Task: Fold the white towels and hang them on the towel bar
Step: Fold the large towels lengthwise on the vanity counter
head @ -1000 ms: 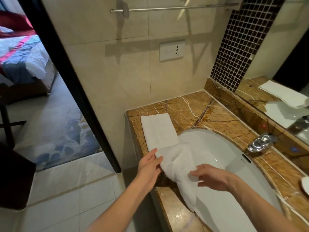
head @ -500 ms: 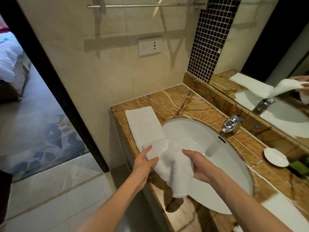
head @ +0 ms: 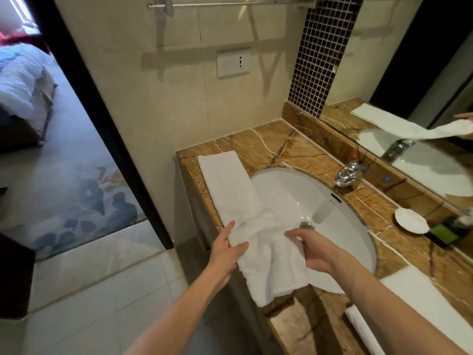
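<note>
A long white towel [head: 258, 239] lies along the left rim of the marble counter [head: 276, 142], its near end bunched and hanging over the front edge. My left hand [head: 225, 249] grips the towel's left side, thumb on top. My right hand [head: 311, 249] holds its right side, fingers curled into the cloth. A chrome towel bar [head: 230, 4] runs along the wall at the top, bare. Another folded white towel [head: 419, 298] lies on the counter at the near right.
A white basin [head: 320, 201] sits in the counter with a chrome tap [head: 349, 172] behind it. A white soap dish [head: 410, 219] and a green item [head: 444, 233] stand by the mirror [head: 409, 73]. A doorway [head: 51, 124] opens to a bedroom on the left.
Both hands have shifted their hold on the bunched end, which now hangs lower over the counter's front edge. The camera view has swung right and down.
</note>
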